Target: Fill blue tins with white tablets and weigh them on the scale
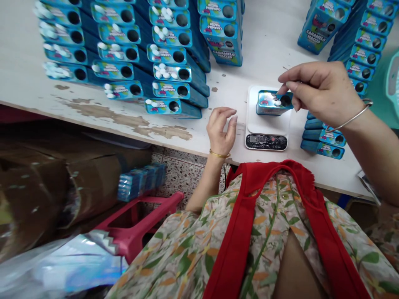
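A blue candy tin (273,109) lies on a small white digital scale (268,125), its round dark opening facing up. One white candy (277,103) rests on the printed face beside the opening. My right hand (321,89) hovers at the tin's right end, index finger stretched, thumb near the middle finger. Nothing shows between these fingers; whether they touch the tin is hard to tell. Left of the scale, my left hand (222,129) is above the table edge, fingers loosely curled, thumb and index apart, holding nothing. The scale's display is lit and seems to read about 150.0.
Rows of blue tins (176,89) stand at the left, many with white candies on top. More tins (365,56) line the right, near a teal container (391,89). Below the worn table (124,120) are a pink stool (134,232) and cardboard boxes (93,178).
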`<state>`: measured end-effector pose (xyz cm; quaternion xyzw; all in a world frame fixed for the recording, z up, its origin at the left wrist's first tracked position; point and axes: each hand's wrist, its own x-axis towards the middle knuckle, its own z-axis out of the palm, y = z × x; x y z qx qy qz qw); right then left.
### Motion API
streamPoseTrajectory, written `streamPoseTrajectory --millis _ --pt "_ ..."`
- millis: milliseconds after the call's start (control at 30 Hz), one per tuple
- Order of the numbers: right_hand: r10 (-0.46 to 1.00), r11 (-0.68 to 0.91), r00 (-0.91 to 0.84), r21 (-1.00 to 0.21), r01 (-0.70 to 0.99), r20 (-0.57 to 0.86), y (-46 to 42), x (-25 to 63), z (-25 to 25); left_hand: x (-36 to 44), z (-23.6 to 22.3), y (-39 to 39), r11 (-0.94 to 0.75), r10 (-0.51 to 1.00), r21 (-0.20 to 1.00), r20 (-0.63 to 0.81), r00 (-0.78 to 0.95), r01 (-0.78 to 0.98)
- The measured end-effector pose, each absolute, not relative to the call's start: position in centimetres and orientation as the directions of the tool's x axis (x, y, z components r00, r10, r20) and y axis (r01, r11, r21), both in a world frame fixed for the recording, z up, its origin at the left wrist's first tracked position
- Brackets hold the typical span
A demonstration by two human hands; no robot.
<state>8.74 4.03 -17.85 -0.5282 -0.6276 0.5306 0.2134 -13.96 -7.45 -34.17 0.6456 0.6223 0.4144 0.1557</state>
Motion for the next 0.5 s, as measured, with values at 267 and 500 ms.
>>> streamPoseTrajectory --millis 267,500 --pt "0.914 -0.177 -0.281 -0.910 0.376 -0.294 3.7 8.6 -17.8 -13.8 -33.9 -7.3 -0.191 0.940 0.677 0.334 -0.066 0.711" --pt "0.949 -0.081 -0.288 -0.982 0.173 -0.129 3.6 11.0 -16.6 -14.0 -33.6 -7.3 -0.197 0.924 0.698 0.368 -0.108 0.688"
